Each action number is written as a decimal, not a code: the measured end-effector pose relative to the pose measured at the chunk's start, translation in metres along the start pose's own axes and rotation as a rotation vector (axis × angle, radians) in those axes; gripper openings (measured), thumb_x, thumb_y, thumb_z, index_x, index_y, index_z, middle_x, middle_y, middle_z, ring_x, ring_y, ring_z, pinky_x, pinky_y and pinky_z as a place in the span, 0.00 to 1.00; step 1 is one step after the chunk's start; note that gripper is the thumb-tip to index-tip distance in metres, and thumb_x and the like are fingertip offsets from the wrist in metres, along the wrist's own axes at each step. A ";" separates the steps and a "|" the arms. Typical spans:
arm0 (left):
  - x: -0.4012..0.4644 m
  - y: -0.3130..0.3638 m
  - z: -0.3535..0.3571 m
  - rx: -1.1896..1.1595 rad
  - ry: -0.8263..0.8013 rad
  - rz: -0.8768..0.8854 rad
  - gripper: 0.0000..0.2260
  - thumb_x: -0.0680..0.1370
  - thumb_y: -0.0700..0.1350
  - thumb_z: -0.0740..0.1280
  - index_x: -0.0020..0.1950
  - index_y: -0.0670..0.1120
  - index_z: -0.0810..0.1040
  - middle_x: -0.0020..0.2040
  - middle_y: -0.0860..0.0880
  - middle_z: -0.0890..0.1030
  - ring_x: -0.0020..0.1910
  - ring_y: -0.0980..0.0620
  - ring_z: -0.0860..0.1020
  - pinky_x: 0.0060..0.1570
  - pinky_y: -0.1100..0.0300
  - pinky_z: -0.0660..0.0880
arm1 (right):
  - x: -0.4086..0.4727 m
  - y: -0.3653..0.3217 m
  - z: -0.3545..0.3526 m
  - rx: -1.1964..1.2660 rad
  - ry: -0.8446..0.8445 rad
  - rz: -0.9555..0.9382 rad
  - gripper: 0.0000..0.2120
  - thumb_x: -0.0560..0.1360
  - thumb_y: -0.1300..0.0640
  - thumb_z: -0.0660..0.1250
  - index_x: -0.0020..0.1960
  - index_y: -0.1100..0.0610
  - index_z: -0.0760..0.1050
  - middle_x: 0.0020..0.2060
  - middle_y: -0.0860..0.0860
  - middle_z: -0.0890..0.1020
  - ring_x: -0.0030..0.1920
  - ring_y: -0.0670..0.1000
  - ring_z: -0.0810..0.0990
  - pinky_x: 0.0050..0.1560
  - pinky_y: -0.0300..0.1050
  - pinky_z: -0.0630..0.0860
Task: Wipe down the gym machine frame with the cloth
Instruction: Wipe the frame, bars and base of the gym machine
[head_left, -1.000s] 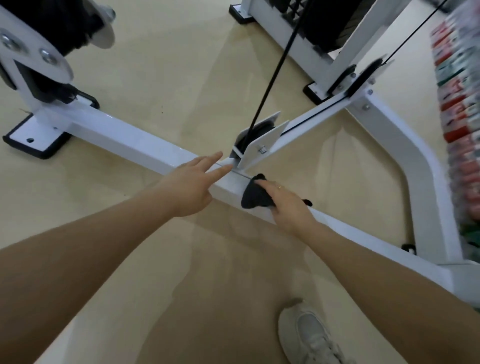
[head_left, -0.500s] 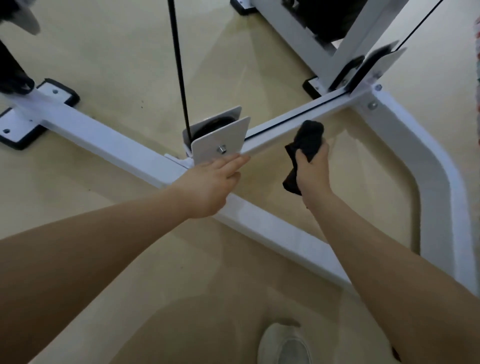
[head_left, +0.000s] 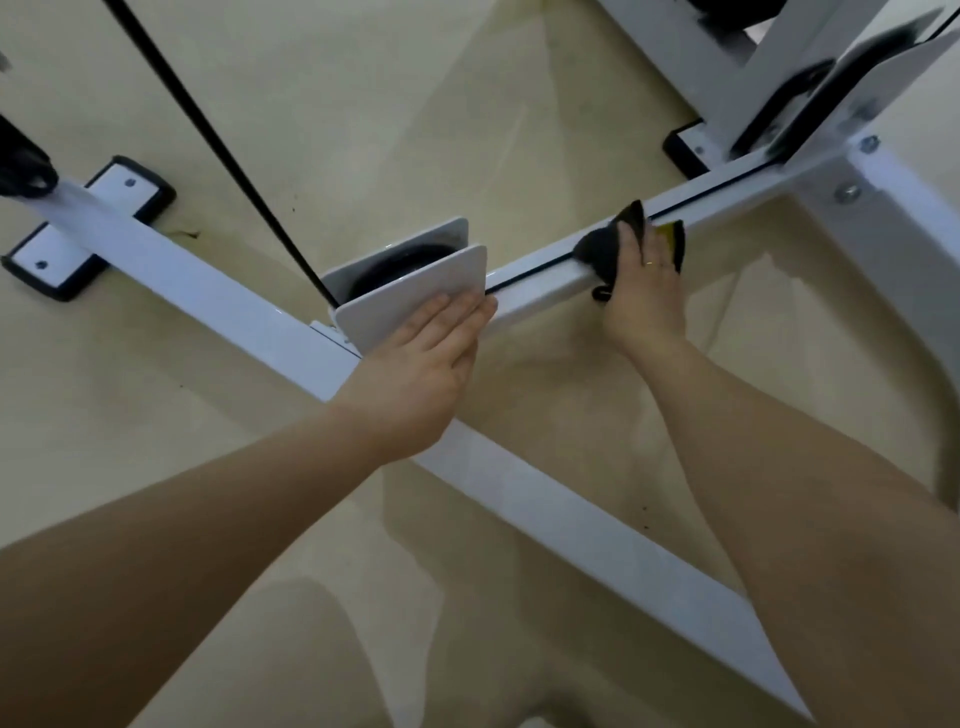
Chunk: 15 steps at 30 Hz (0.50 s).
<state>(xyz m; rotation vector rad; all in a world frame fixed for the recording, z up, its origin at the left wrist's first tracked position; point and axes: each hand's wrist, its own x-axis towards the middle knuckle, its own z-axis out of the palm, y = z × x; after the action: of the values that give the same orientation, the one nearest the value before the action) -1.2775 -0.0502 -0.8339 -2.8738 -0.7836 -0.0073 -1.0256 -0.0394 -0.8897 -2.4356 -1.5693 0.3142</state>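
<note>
A person's right hand (head_left: 641, 283) presses a dark cloth (head_left: 608, 244) onto the white cross rail (head_left: 545, 278) of a gym machine frame, fingers closed over the fabric. Half a second earlier that hand carried the cloth just clear of the rail; a second ago it worked the long floor beam (head_left: 571, 530) nearer the camera, so the wiping has likely shifted to a fresh section. The left hand (head_left: 421, 364) lies flat and open against the pulley bracket (head_left: 415, 301), gripping nothing. The cross rail's long axis runs from the bracket up and right toward the bolted corner joint (head_left: 852, 176), a black cable (head_left: 727, 182) tracking its top edge.
</note>
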 end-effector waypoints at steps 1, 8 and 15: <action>0.003 0.000 0.000 0.005 -0.009 -0.008 0.21 0.73 0.38 0.51 0.55 0.34 0.79 0.65 0.38 0.74 0.64 0.39 0.73 0.70 0.48 0.56 | 0.002 0.004 0.000 0.039 0.011 0.064 0.35 0.76 0.70 0.57 0.77 0.54 0.46 0.76 0.54 0.45 0.76 0.55 0.46 0.75 0.49 0.48; 0.023 0.008 -0.001 0.044 -0.025 0.012 0.19 0.69 0.39 0.58 0.54 0.33 0.80 0.64 0.39 0.75 0.64 0.39 0.73 0.66 0.45 0.61 | -0.035 -0.034 0.044 0.108 0.048 -0.560 0.26 0.73 0.66 0.56 0.70 0.58 0.67 0.70 0.60 0.67 0.70 0.62 0.65 0.69 0.55 0.60; 0.037 0.012 -0.003 0.068 -0.075 0.046 0.24 0.70 0.38 0.48 0.51 0.35 0.81 0.63 0.39 0.76 0.65 0.41 0.72 0.66 0.47 0.65 | -0.002 0.006 0.017 0.136 0.124 -0.045 0.32 0.76 0.68 0.59 0.75 0.50 0.54 0.76 0.52 0.52 0.76 0.54 0.49 0.74 0.49 0.49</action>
<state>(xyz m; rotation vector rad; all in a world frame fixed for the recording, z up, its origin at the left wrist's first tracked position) -1.2393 -0.0420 -0.8306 -2.8411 -0.7158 0.1312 -1.0264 -0.0428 -0.9071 -2.2686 -1.4967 0.2479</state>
